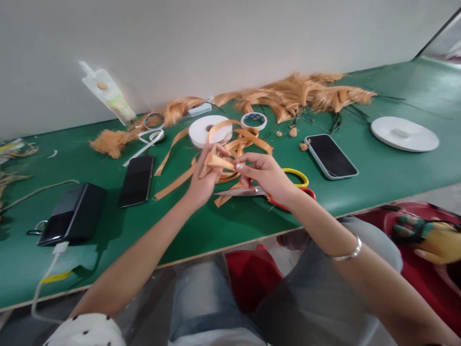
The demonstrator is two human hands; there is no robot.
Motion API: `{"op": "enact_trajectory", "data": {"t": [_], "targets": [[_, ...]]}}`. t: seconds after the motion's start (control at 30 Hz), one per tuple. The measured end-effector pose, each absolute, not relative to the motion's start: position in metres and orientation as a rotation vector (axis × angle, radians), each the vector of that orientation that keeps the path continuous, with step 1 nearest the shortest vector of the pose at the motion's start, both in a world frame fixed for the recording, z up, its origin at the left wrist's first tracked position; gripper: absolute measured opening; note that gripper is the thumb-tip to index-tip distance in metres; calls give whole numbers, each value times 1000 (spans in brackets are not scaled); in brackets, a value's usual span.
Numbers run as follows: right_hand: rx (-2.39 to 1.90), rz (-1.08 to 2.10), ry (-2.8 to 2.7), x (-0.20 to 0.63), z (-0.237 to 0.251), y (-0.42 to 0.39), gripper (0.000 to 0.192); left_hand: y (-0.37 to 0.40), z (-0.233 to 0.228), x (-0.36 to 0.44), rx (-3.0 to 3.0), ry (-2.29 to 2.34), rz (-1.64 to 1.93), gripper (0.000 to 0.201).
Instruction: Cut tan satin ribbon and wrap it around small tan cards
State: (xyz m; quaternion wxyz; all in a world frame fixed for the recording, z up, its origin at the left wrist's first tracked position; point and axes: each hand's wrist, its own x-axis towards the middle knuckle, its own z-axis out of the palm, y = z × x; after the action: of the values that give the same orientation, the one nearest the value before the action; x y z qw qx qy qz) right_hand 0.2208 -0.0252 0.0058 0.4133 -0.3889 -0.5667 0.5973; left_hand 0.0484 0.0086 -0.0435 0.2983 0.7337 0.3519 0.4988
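My left hand (201, 180) and my right hand (264, 174) are raised just above the green table (378, 178), both pinching a folded piece of orange ribbon (216, 161) between the fingertips. More loose orange ribbon (173, 180) trails over the table beneath and behind the hands. Directly under my right hand lie scissors (237, 191) with red and yellow handles (300, 181). A white ribbon spool (205, 129) sits just beyond the hands.
Two dark phones (137, 180) (330, 156) lie left and right of the hands. A black power bank (74, 214) with a white cable is at far left. A white disc (405, 134), tape rolls (254, 120), orange fluffy material (306, 93) and a plastic pouch (108, 93) line the back.
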Motion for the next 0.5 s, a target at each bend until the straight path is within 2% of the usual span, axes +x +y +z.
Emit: {"op": "enact_trajectory", "data": {"t": [0.27,0.5], "targets": [[-1066,1344,-1579,219,5,-28,12,13,-39,56,1596,850,1366,27],[-1034,1161,-1609,217,0,-26,20,6,-29,56,1492,827,1250,45]]}}
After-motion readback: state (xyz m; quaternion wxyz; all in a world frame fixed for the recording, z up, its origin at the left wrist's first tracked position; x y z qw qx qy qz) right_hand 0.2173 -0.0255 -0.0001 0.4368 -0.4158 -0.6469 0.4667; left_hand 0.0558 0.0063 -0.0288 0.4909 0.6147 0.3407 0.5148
